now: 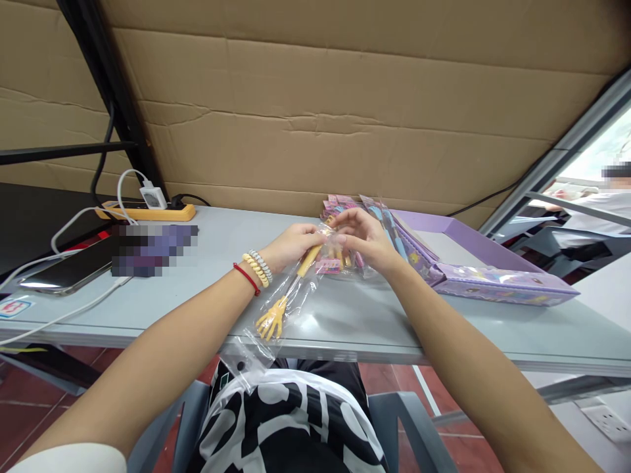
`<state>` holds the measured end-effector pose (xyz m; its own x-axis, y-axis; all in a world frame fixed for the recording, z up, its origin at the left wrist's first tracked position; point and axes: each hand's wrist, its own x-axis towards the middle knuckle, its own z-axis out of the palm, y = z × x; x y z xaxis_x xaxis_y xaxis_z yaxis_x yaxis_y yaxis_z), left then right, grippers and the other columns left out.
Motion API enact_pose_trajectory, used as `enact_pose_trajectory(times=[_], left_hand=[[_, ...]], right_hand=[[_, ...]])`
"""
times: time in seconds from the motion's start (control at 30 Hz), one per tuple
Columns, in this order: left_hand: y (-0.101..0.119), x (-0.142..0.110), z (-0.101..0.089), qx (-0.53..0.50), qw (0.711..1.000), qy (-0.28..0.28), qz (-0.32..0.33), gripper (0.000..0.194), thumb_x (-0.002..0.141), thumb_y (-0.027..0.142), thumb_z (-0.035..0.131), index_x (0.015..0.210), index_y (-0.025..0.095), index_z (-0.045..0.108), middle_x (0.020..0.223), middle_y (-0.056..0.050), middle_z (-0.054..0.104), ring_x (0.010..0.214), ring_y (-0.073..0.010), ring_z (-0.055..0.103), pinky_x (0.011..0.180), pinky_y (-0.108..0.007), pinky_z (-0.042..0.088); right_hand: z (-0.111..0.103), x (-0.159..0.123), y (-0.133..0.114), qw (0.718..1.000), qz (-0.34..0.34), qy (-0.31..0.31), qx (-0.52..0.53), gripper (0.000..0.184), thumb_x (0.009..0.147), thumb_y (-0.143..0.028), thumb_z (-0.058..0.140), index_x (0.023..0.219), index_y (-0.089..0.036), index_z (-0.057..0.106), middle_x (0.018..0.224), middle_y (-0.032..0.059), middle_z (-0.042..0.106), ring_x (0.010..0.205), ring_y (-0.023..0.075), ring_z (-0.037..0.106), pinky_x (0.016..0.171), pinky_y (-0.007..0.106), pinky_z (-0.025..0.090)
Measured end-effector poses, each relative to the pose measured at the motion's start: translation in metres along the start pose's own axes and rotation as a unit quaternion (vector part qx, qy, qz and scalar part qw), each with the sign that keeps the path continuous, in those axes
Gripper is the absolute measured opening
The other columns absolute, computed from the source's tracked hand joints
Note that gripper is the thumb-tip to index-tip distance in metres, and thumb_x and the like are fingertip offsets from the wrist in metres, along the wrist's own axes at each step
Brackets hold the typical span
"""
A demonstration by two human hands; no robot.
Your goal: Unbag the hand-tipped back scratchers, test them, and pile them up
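A yellow hand-shaped back scratcher (272, 318) lies slantwise inside a clear plastic bag (308, 289), its claw end toward me and hanging near the table's front edge. My left hand (294, 244) is closed on its handle end through the bag. At the same end, my right hand (363, 238) has its fingers bent and pinched at the bag's top. Under and behind my hands lie several more packaged pieces (340, 202) with pink cards, some yellow, and light blue ones (389, 226) beside my right hand.
An open purple cardboard box (503, 284) stands on the grey table (187, 299) to the right. On the left are a phone (73, 266), white cables and a yellow power strip (170, 211). A cardboard wall (315, 98) closes the back. Another person (599, 203) sits far right.
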<state>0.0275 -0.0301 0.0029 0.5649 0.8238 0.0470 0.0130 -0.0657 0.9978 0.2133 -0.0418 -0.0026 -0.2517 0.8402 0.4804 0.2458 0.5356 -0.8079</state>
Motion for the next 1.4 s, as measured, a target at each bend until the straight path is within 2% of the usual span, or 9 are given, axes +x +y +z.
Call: enact_pose_trajectory(times=[0.07,0.17,0.27,0.37,0.57,0.83,1.03,1.2,1.4], left_hand=[[-0.001,0.0,0.0,0.008,1.0,-0.017,0.006,0.018,0.083,0.027,0.061,0.071,0.016,0.052,0.049,0.005,0.048,0.041,-0.0064,0.044,0.044,-0.02,0.032],[-0.005,0.0,-0.001,0.008,0.999,-0.037,0.004,0.015,0.081,0.027,0.063,0.078,0.015,0.053,0.053,0.004,0.053,0.044,-0.0071,0.049,0.047,-0.02,0.037],[-0.008,0.001,-0.001,-0.011,0.999,-0.039,-0.008,0.02,0.081,0.025,0.063,0.094,0.016,0.05,0.065,-0.001,0.063,0.053,-0.011,0.059,0.054,-0.024,0.045],[-0.009,0.002,-0.001,-0.03,0.998,-0.048,-0.014,0.031,0.078,0.024,0.066,0.1,0.017,0.045,0.067,-0.002,0.065,0.054,-0.0131,0.062,0.056,-0.026,0.048],[-0.008,0.002,0.0,-0.021,0.998,-0.059,-0.027,0.023,0.08,0.02,0.063,0.095,0.017,0.046,0.068,-0.003,0.065,0.057,-0.0131,0.063,0.056,-0.026,0.048],[-0.006,-0.002,0.002,-0.021,0.996,-0.08,-0.019,0.039,0.074,0.022,0.07,0.08,0.021,0.031,0.061,0.003,0.06,0.053,-0.0112,0.061,0.048,-0.02,0.04],[-0.008,-0.002,0.001,-0.036,0.989,-0.138,-0.023,0.051,0.068,0.028,0.076,0.083,0.022,0.027,0.064,0.002,0.062,0.054,-0.0125,0.061,0.045,-0.02,0.037],[-0.01,-0.001,0.001,-0.004,0.991,-0.127,-0.036,0.048,0.069,0.025,0.075,0.088,0.021,0.031,0.066,0.001,0.063,0.056,-0.0128,0.062,0.047,-0.02,0.038],[-0.011,-0.002,0.001,-0.015,0.989,-0.142,-0.036,0.052,0.066,0.035,0.079,0.087,0.022,0.033,0.066,0.003,0.061,0.052,-0.0099,0.059,0.047,-0.02,0.039]], right_hand=[[0.001,0.001,-0.001,0.996,0.09,-0.01,0.027,0.048,0.068,-0.037,0.074,0.105,-0.021,0.047,0.08,-0.0007,0.061,0.054,0.0098,0.055,0.042,0.021,0.042],[0.002,0.001,-0.001,0.982,0.159,-0.095,0.042,0.058,0.066,-0.032,0.076,0.112,-0.021,0.043,0.063,-0.0062,0.058,0.045,0.0102,0.053,0.037,0.02,0.036],[0.0,0.0,0.001,0.977,0.15,-0.143,0.06,0.061,0.065,-0.027,0.076,0.116,-0.02,0.044,0.057,-0.0076,0.057,0.043,0.0105,0.053,0.039,0.021,0.039],[-0.002,0.0,0.002,0.976,0.149,-0.145,0.07,0.066,0.064,-0.027,0.077,0.12,-0.02,0.043,0.059,-0.0071,0.058,0.042,0.0102,0.052,0.038,0.022,0.039],[-0.004,0.001,0.0,0.97,0.179,-0.156,0.054,0.069,0.061,-0.024,0.079,0.121,-0.019,0.046,0.057,-0.0068,0.058,0.04,0.009,0.05,0.035,0.02,0.036],[-0.005,0.0,-0.003,0.96,0.187,-0.174,0.114,0.053,0.065,-0.02,0.073,0.114,-0.018,0.053,0.052,-0.0072,0.056,0.04,0.0067,0.046,0.037,0.018,0.034],[-0.009,-0.001,0.002,0.947,0.196,-0.209,0.148,0.058,0.064,-0.02,0.076,0.115,-0.018,0.047,0.06,-0.0052,0.062,0.045,0.0073,0.052,0.037,0.016,0.036],[-0.009,-0.001,0.001,0.937,0.205,-0.243,0.144,0.056,0.063,-0.017,0.075,0.108,-0.021,0.043,0.058,-0.0077,0.061,0.041,0.0066,0.05,0.037,0.016,0.037],[-0.01,0.0,-0.008,0.92,0.204,-0.308,0.129,0.036,0.061,-0.013,0.072,0.095,-0.015,0.061,0.058,-0.0053,0.063,0.039,0.0038,0.046,0.036,0.015,0.037]])
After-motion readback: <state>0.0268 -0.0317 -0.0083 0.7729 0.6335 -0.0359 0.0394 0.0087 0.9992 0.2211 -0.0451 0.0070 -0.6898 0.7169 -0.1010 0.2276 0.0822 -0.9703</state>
